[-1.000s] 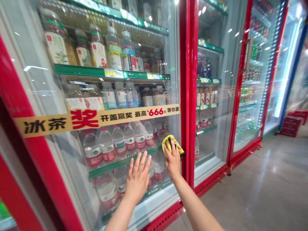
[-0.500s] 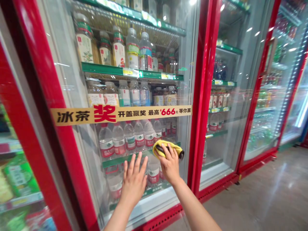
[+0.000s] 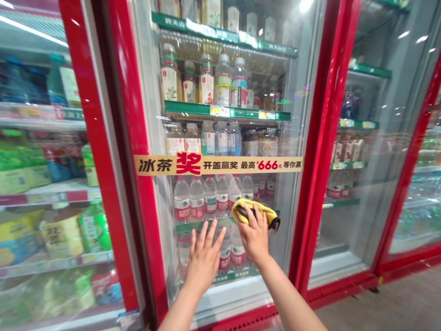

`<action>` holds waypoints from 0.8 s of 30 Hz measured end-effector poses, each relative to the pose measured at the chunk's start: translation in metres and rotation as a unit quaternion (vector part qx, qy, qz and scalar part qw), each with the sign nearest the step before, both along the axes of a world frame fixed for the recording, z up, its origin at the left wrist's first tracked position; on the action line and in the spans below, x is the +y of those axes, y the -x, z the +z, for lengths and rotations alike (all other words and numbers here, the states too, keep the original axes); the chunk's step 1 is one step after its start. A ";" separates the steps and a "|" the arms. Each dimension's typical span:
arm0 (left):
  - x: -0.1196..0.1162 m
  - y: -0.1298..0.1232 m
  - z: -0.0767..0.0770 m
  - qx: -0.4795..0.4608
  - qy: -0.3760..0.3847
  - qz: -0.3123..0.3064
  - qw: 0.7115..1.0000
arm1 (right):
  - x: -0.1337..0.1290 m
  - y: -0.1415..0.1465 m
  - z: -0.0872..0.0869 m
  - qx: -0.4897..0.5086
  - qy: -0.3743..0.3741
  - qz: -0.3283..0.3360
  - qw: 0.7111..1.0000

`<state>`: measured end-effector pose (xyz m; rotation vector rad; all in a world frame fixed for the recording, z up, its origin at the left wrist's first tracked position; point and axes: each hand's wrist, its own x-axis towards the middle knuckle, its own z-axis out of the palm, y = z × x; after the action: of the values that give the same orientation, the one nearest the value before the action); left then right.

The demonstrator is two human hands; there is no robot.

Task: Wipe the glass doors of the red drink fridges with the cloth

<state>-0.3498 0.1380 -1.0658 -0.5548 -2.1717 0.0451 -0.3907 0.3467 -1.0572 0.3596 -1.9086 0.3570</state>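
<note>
My left hand [image 3: 205,259] is spread with its fingers apart, at the lower part of a glass cooler door [image 3: 285,193]. To its right, my right hand [image 3: 255,232] grips a folded yellow cloth [image 3: 272,214] with dark edging, held up against the same glass. Above both hands a tan banner [image 3: 220,166] with black and red lettering runs across the door. Behind the pane stand water bottles [image 3: 196,200] with red and white labels, partly hidden by the hands.
A red door frame [image 3: 320,151] borders the glass on the right, another red frame [image 3: 127,92] on the left. Farther left, shelves [image 3: 51,195] hold green and yellow packages. More coolers continue right, above a grey floor [image 3: 409,303].
The view has turned left, bringing more of the left-hand shelves in. Against the banner, both hands and the cloth sit somewhat farther left. The right hand still holds the cloth.
</note>
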 end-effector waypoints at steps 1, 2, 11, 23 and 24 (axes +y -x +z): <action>-0.002 0.000 0.000 0.000 0.002 0.001 1.000 | 0.006 -0.003 -0.010 -0.006 -0.025 0.011 1.000; -0.006 -0.001 0.000 0.000 0.002 0.002 1.000 | 0.015 -0.004 -0.018 -0.011 -0.042 0.017 0.999; -0.042 -0.015 0.014 -0.016 -0.042 0.053 0.998 | -0.034 0.006 0.032 0.007 0.055 -0.016 0.998; -0.089 -0.031 -0.001 -0.008 -0.056 0.081 0.995 | -0.039 -0.007 0.003 0.049 -0.007 0.006 0.999; -0.091 -0.033 -0.003 -0.008 -0.059 0.085 0.995 | -0.052 -0.007 0.010 0.050 0.008 0.001 0.999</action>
<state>-0.3170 0.0466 -1.0688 -0.3046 -2.2162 0.0039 -0.3841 0.2942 -1.0475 0.3630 -1.8068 0.3502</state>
